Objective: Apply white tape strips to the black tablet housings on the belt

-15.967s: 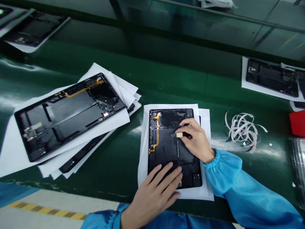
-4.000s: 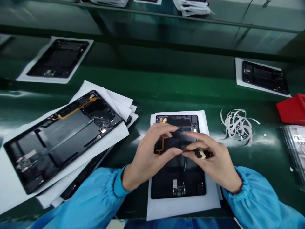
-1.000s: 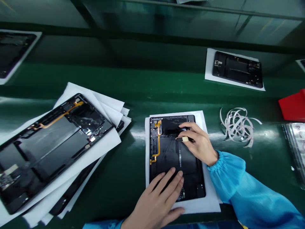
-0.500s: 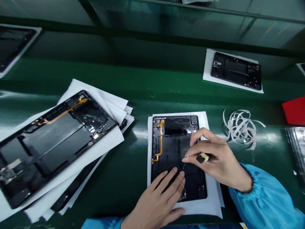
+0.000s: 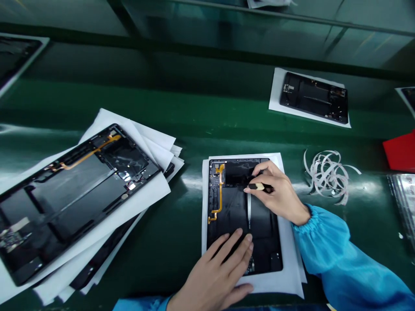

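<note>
A black tablet back shell [image 5: 241, 216] with an orange flex cable [image 5: 220, 190] lies on a white sheet [image 5: 285, 276] in front of me. My left hand [image 5: 217, 276] rests flat on the shell's near end, fingers stretched out. My right hand [image 5: 275, 192] is closed on a small dark tool with a pale tip [image 5: 259, 186], held at the shell's upper middle. A thin pale strip [image 5: 249, 209] runs down the shell from under that hand.
A stack of similar shells on white sheets [image 5: 81, 190] sits at the left. Another shell on paper [image 5: 313, 97] lies far right on the green belt [image 5: 210, 112]. A heap of peeled white strips [image 5: 327, 175], a red box [image 5: 400, 151] and clear bags [image 5: 403, 203] are at the right.
My right hand has moved from the shell's middle back up toward its top, and a pale strip now shows on the shell. My left hand has stayed put.
</note>
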A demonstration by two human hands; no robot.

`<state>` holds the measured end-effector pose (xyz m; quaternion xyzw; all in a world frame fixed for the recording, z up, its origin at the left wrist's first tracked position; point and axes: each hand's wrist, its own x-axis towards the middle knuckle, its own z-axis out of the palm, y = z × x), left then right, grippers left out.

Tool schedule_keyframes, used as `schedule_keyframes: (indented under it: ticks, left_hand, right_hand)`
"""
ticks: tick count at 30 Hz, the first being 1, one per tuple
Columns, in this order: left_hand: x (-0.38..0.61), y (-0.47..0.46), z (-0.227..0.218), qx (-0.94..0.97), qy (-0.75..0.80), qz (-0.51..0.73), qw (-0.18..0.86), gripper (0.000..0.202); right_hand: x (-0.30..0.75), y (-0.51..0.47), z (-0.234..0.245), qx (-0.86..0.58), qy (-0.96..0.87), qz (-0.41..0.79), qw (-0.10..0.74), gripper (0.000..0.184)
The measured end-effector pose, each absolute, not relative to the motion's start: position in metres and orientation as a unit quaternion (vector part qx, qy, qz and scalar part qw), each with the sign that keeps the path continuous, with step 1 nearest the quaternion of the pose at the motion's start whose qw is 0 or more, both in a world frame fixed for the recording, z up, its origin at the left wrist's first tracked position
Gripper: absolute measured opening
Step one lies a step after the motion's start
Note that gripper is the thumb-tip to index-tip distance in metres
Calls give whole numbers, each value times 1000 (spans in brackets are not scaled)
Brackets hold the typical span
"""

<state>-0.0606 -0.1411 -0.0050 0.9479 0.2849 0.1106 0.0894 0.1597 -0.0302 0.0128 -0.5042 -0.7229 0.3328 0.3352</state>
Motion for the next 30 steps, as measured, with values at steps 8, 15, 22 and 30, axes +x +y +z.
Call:
schedule_keyframes:
  ticks: [8,15,22,30]
  left_hand:
    - [-60,-142,-5,947,288,108,91,54]
    - [-60,-142,-6,947,288,106,89,53]
    - [-60,-141,-6,944,289,121,101,52]
    - [-59,-140,-3,941,293,131,107,51]
  right_hand:
    - [162,-30,0,-497,-731,316,346,6]
    - [162,-30,-2,-492,-736,314,344,8]
    - [161,-31,-4,-493,-742,306,336,8]
    - [161,-31,-5,-484,-747,299,345,8]
